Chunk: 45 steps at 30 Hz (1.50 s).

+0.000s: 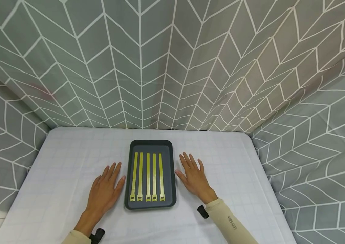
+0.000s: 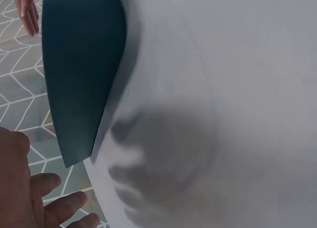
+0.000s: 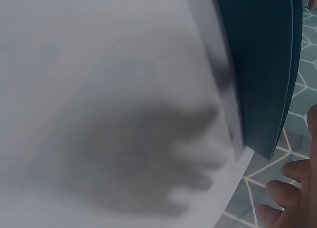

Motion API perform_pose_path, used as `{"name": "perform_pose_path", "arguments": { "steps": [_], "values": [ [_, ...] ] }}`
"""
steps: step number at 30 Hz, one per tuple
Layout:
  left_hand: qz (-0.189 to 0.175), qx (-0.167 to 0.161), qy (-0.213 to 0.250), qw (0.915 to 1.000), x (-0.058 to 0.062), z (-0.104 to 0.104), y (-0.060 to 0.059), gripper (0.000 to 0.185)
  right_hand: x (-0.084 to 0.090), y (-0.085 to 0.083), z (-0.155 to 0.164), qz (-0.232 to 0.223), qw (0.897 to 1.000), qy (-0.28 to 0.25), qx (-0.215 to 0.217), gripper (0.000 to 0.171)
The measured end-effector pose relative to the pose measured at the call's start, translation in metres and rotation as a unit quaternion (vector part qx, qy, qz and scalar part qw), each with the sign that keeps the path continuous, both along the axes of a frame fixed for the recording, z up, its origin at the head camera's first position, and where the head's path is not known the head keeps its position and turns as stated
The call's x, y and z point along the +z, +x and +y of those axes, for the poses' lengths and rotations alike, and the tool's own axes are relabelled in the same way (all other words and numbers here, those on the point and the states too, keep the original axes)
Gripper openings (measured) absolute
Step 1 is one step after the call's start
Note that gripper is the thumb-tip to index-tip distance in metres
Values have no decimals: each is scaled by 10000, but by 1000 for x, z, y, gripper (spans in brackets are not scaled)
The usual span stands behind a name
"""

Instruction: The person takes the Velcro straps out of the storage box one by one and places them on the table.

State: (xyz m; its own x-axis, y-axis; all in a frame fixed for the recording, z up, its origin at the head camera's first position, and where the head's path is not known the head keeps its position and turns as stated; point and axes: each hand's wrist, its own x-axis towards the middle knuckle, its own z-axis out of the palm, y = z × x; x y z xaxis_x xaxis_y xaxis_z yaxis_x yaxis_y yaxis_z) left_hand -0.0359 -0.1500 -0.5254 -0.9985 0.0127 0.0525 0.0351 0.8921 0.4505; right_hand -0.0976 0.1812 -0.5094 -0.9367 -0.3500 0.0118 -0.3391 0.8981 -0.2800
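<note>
Five yellow straps lie side by side in a dark tray at mid-desk. Left hand and right hand rest flat beside it, fingers straight, holding nothing. Judgement: no handling begun; the next move calls for pinching one strap.

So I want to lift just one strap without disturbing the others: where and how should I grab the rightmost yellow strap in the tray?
Probably at its far, plain end, coming from above with the right hand, which lies flat beside the tray. The rightmost yellow strap lies flat and thin, close to its neighbour, so fingers should pinch the tip and peel upward; the tray's right wall blocks a sideways approach.
</note>
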Motion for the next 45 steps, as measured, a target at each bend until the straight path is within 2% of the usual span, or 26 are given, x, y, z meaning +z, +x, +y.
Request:
{"name": "perform_pose_path", "arguments": {
  "steps": [5,9,19,27,31,37,41,45],
  "values": [
    [-251,-24,176,9995,-2,4,2,64,-1,0,-10,1,9998,19,174,68],
    [-309,-45,357,9989,-3,7,4,63,0,-1,-17,6,9994,4,337,68],
    [-40,-184,1017,9946,-16,9,13,51,-6,-2,-25,-67,9976,42,689,68],
    [-211,-350,1929,9804,-17,8,12,40,-4,-7,-35,0,9940,163,1084,66],
    [-496,-355,2323,9707,-16,9,10,42,-3,-9,-39,105,9915,185,1286,66],
    [-983,-329,2651,9586,-14,6,8,47,-2,-16,-47,-56,9863,100,1645,66],
    [-1062,-290,2780,9543,-15,3,7,52,3,-25,-55,-159,9785,166,2050,68],
    [-1044,-292,2984,9482,-16,1,7,55,5,-35,-63,-343,9647,515,2559,72]
  ]
}}
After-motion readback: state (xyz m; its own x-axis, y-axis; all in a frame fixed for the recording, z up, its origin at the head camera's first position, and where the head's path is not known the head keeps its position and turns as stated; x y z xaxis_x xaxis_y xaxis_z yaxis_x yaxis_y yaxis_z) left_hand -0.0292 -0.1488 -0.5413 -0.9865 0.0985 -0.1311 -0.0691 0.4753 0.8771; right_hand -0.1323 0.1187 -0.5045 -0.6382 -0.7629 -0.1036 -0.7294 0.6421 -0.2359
